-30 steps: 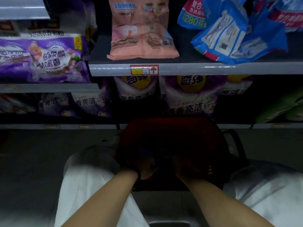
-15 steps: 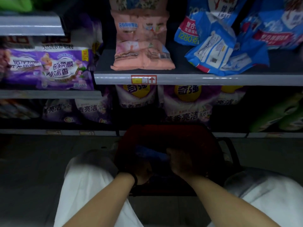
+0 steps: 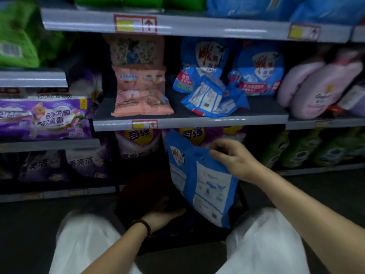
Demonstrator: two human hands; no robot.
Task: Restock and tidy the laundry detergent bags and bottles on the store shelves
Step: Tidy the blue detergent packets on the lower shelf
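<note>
Fingers [image 3: 219,153] of right hand [image 3: 237,161] pinch the top edge of blue detergent bag [image 3: 199,180], centre frame. Left hand [image 3: 164,216] is low in the basket; too dim there, cannot tell if its fingers grip anything. Middle shelf [image 3: 197,122] spans mid-frame and carries matching blue bags [image 3: 213,97], slumped, with pink bags [image 3: 140,95] to their left. Red basket [image 3: 142,186] sits lower centre, on the floor. Change: half a second ago both hands were down in the basket; now the bag hangs tilted, mostly out, just under the shelf edge. Pick looks done; placement onto the blue pile is likely next.
</note>
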